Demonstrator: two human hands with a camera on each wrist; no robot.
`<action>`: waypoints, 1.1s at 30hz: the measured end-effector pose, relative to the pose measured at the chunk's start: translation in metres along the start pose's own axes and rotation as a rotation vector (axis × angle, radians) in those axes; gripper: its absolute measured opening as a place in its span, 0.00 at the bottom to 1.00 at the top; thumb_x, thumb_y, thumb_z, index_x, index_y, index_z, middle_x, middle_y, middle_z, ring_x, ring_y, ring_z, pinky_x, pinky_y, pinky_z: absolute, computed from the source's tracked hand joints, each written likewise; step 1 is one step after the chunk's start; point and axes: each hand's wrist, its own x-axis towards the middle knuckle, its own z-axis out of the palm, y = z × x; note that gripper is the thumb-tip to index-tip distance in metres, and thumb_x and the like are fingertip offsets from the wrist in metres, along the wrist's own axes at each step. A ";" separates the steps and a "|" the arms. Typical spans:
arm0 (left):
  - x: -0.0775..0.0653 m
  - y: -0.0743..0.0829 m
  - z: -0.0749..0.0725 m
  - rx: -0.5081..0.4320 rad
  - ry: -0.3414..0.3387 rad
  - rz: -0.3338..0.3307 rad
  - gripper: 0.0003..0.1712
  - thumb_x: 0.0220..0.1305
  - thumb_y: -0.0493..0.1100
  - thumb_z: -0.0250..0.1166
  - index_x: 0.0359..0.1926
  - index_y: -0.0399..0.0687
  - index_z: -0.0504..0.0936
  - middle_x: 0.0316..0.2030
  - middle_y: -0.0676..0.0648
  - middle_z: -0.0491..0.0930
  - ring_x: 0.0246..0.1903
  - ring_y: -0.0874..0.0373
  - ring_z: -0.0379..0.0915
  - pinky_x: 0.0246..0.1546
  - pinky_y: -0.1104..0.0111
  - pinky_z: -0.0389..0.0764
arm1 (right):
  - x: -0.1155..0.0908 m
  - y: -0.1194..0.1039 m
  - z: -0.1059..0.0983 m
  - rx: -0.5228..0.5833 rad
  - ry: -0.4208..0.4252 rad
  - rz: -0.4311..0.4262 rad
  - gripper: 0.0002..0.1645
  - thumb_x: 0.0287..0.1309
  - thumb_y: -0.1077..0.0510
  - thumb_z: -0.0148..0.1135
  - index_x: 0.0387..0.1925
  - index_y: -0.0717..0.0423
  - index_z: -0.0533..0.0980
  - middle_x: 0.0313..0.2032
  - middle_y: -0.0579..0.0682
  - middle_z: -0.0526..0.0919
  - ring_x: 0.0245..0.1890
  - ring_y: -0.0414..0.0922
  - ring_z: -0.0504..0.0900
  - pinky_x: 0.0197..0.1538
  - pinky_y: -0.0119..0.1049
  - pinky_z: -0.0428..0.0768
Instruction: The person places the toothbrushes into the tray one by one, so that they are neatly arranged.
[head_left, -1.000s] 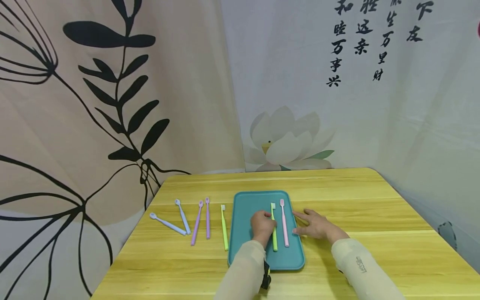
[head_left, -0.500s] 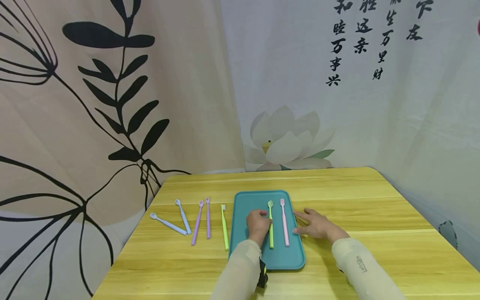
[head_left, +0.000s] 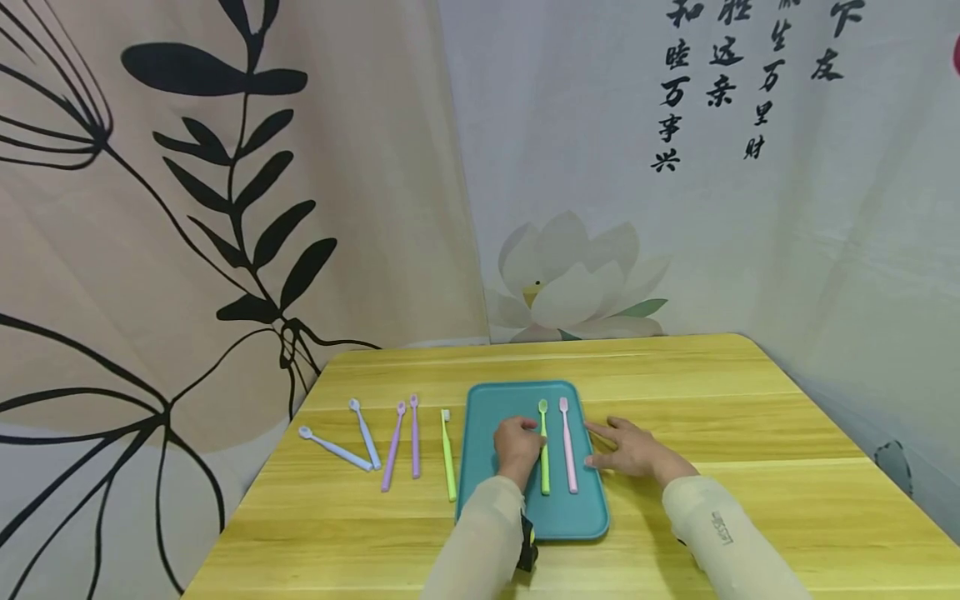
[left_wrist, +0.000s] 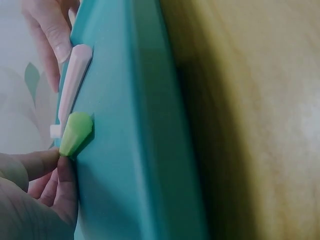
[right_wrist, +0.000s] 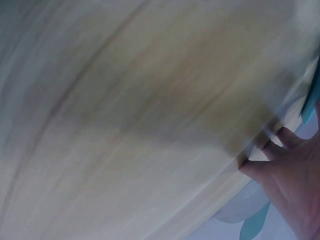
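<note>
My left hand (head_left: 517,452) is over the teal tray (head_left: 498,400) and pinches a green toothbrush (head_left: 544,467) between thumb and fingers. That brush lies lengthwise along the tray with its head away from me. Beside it on the right, a pink toothbrush (head_left: 569,454) rests in the tray. In the left wrist view the green handle's end (left_wrist: 78,131) sticks out past my fingertips. My right hand (head_left: 633,448) is spread at the tray's right edge, its fingertips touching the rim and table. The right wrist view shows these fingers (right_wrist: 257,170) on the wood.
Left of the tray on the wooden table (head_left: 675,375) lie another green toothbrush (head_left: 448,458), two purple toothbrushes (head_left: 393,450) (head_left: 416,442) and two blue toothbrushes (head_left: 366,437) (head_left: 337,450). A printed curtain (head_left: 570,167) hangs behind the table.
The green toothbrush in my left hand has turned about its length, so its bristles no longer show at the side. It has shifted slightly left. My right hand stays in place.
</note>
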 end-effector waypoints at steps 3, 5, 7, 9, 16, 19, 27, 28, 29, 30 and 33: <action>0.001 0.001 0.001 0.005 -0.003 -0.013 0.10 0.49 0.30 0.76 0.35 0.40 0.88 0.31 0.47 0.83 0.33 0.51 0.78 0.33 0.61 0.81 | 0.000 0.000 0.000 -0.002 0.004 -0.008 0.47 0.59 0.34 0.64 0.74 0.49 0.63 0.70 0.74 0.55 0.67 0.74 0.57 0.63 0.75 0.50; 0.001 0.002 0.002 0.006 -0.003 -0.021 0.10 0.49 0.30 0.75 0.35 0.40 0.88 0.31 0.47 0.83 0.33 0.51 0.78 0.33 0.61 0.81 | 0.000 -0.001 0.000 -0.005 0.005 -0.012 0.47 0.59 0.34 0.64 0.74 0.50 0.63 0.70 0.74 0.55 0.67 0.74 0.57 0.63 0.75 0.50; 0.001 0.003 0.002 0.003 -0.002 -0.028 0.10 0.49 0.30 0.75 0.35 0.40 0.88 0.31 0.47 0.83 0.32 0.52 0.77 0.32 0.62 0.81 | 0.000 0.000 0.000 -0.009 0.005 -0.013 0.47 0.59 0.34 0.64 0.74 0.50 0.63 0.70 0.74 0.55 0.67 0.74 0.57 0.63 0.75 0.49; 0.001 0.004 0.003 -0.007 -0.011 -0.037 0.10 0.49 0.30 0.75 0.36 0.41 0.88 0.31 0.47 0.82 0.32 0.52 0.77 0.31 0.63 0.81 | 0.000 0.000 0.000 -0.010 0.002 -0.011 0.47 0.59 0.34 0.64 0.74 0.50 0.63 0.70 0.74 0.55 0.67 0.74 0.57 0.64 0.75 0.49; 0.000 0.005 0.004 -0.016 -0.029 -0.029 0.11 0.50 0.30 0.75 0.37 0.40 0.88 0.31 0.47 0.82 0.34 0.51 0.76 0.30 0.63 0.80 | 0.001 0.000 0.000 -0.007 0.001 -0.005 0.48 0.59 0.34 0.64 0.74 0.50 0.63 0.70 0.74 0.55 0.67 0.74 0.57 0.64 0.75 0.49; 0.000 0.005 0.004 -0.016 -0.029 -0.023 0.11 0.50 0.30 0.75 0.37 0.40 0.88 0.31 0.47 0.81 0.34 0.52 0.76 0.31 0.63 0.80 | 0.001 0.001 0.001 -0.009 0.003 -0.009 0.48 0.59 0.34 0.64 0.74 0.50 0.63 0.70 0.74 0.55 0.67 0.74 0.57 0.64 0.75 0.50; 0.001 0.005 0.005 -0.017 -0.034 -0.037 0.11 0.50 0.30 0.74 0.37 0.40 0.87 0.31 0.48 0.81 0.35 0.52 0.75 0.34 0.62 0.80 | 0.001 0.002 0.001 -0.006 0.007 -0.013 0.48 0.59 0.34 0.64 0.74 0.50 0.63 0.70 0.74 0.55 0.67 0.73 0.57 0.63 0.75 0.50; 0.001 0.005 0.006 -0.016 -0.035 -0.038 0.11 0.50 0.30 0.74 0.37 0.40 0.87 0.31 0.48 0.81 0.35 0.52 0.75 0.34 0.62 0.80 | 0.001 0.002 0.001 -0.005 0.006 -0.012 0.48 0.59 0.34 0.64 0.74 0.50 0.63 0.70 0.74 0.55 0.67 0.73 0.57 0.63 0.75 0.50; 0.001 0.005 0.006 -0.016 -0.035 -0.038 0.11 0.50 0.30 0.74 0.37 0.40 0.87 0.31 0.48 0.81 0.35 0.52 0.75 0.35 0.62 0.80 | 0.001 0.001 0.001 -0.003 0.005 -0.012 0.48 0.59 0.34 0.64 0.74 0.50 0.63 0.70 0.74 0.55 0.67 0.73 0.57 0.63 0.75 0.50; 0.000 0.005 0.005 -0.016 -0.034 -0.038 0.11 0.50 0.30 0.74 0.37 0.40 0.87 0.31 0.48 0.81 0.35 0.52 0.75 0.35 0.62 0.80 | 0.000 0.001 0.001 -0.002 0.004 -0.011 0.48 0.59 0.34 0.64 0.74 0.50 0.63 0.70 0.74 0.55 0.67 0.73 0.57 0.63 0.75 0.50; 0.000 0.006 0.005 -0.016 -0.034 -0.041 0.11 0.50 0.30 0.74 0.38 0.40 0.87 0.32 0.47 0.81 0.35 0.52 0.75 0.35 0.62 0.80 | 0.000 0.001 0.000 -0.001 0.003 -0.011 0.48 0.59 0.34 0.64 0.74 0.50 0.63 0.70 0.74 0.55 0.67 0.74 0.56 0.63 0.75 0.50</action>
